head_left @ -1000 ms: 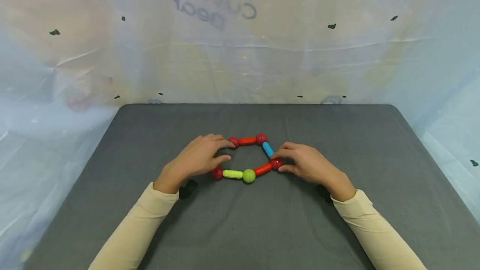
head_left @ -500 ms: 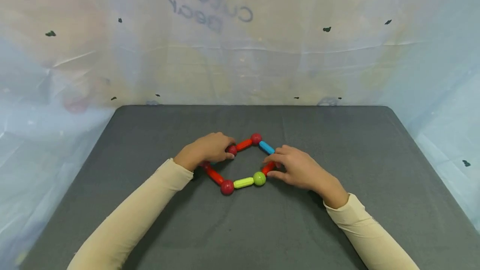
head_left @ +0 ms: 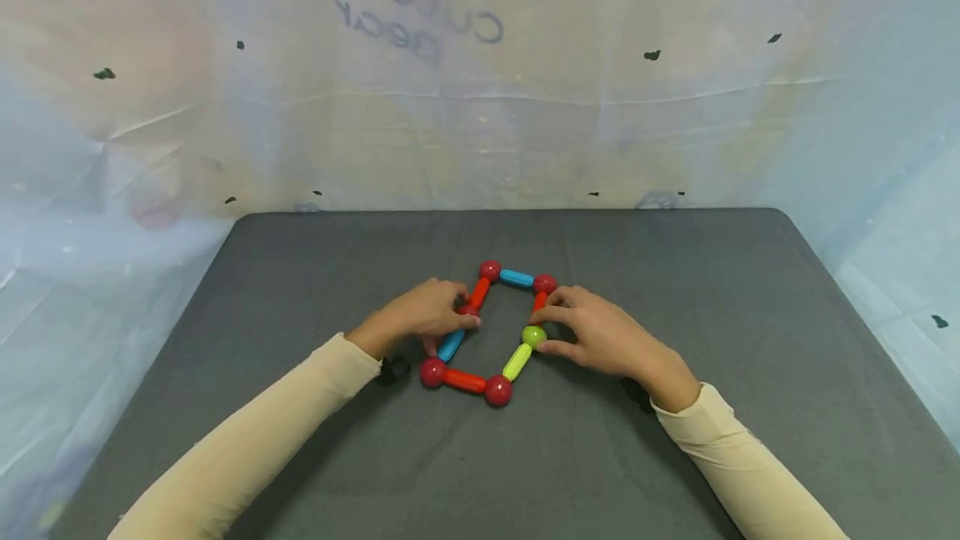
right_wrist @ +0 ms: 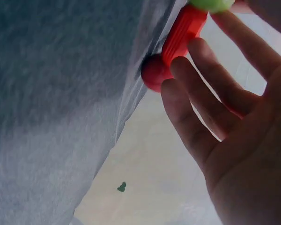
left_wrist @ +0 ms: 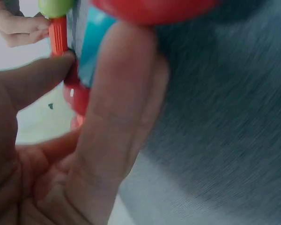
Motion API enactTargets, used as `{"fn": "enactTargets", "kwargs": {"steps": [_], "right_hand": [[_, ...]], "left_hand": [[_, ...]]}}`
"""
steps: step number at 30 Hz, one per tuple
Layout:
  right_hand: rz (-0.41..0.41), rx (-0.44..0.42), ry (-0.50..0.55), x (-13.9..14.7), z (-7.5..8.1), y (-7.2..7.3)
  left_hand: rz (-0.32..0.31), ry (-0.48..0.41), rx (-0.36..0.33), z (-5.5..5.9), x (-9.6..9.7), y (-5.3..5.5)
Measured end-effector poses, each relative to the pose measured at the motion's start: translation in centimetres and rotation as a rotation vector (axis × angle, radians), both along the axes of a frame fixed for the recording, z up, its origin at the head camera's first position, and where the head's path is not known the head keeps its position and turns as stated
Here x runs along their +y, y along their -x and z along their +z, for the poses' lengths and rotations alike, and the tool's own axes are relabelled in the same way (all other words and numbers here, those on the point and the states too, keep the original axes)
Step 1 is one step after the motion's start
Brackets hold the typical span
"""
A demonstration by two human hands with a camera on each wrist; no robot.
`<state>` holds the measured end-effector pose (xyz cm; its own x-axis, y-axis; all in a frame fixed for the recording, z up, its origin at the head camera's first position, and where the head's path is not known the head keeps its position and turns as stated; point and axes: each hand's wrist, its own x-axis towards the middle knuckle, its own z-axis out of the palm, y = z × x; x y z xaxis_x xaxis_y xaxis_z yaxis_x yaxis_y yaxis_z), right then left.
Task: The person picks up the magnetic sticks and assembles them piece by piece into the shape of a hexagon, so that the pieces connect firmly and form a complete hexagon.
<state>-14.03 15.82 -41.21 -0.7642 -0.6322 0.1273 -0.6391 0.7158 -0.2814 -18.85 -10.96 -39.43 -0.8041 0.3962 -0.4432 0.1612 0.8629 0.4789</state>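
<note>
A closed ring of building-toy sticks and balls lies on the grey table. Its far side is a blue stick (head_left: 517, 278) between two red balls; a red stick (head_left: 465, 382) between two more forms the near side. My left hand (head_left: 420, 311) holds the left middle red ball (head_left: 469, 312), its thumb on it and a finger reaching along the near blue stick (left_wrist: 92, 42). The right hand (head_left: 607, 330) pinches the green ball (head_left: 534, 336) between thumb and index finger, other fingers along the red stick (right_wrist: 182, 35) beyond it. A yellow-green stick (head_left: 517, 362) runs nearer from that ball.
The dark grey cloth-covered table (head_left: 360, 457) extends around the ring on every side. Behind it and along both sides hangs a pale plastic sheet (head_left: 480, 148) with dark spots and reversed lettering.
The ring has turned anticlockwise and become longer from front to back. The green ball has moved from the near side to the right, beneath my right hand. My left hand has shifted onto another part.
</note>
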Motion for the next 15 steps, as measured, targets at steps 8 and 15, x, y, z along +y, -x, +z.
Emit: {"fn": "enactTargets", "kwargs": {"steps": [8, 15], "right_hand": [[0.049, 0.007, -0.005, -0.2, -0.4, -0.2], [0.05, -0.003, 0.018, 0.1, -0.3, 0.0]], "left_hand": [[0.159, -0.105, 0.039, -1.0, -0.9, -1.8], [0.343, -0.208, 0.066, -1.8, -2.8, -3.0]]}}
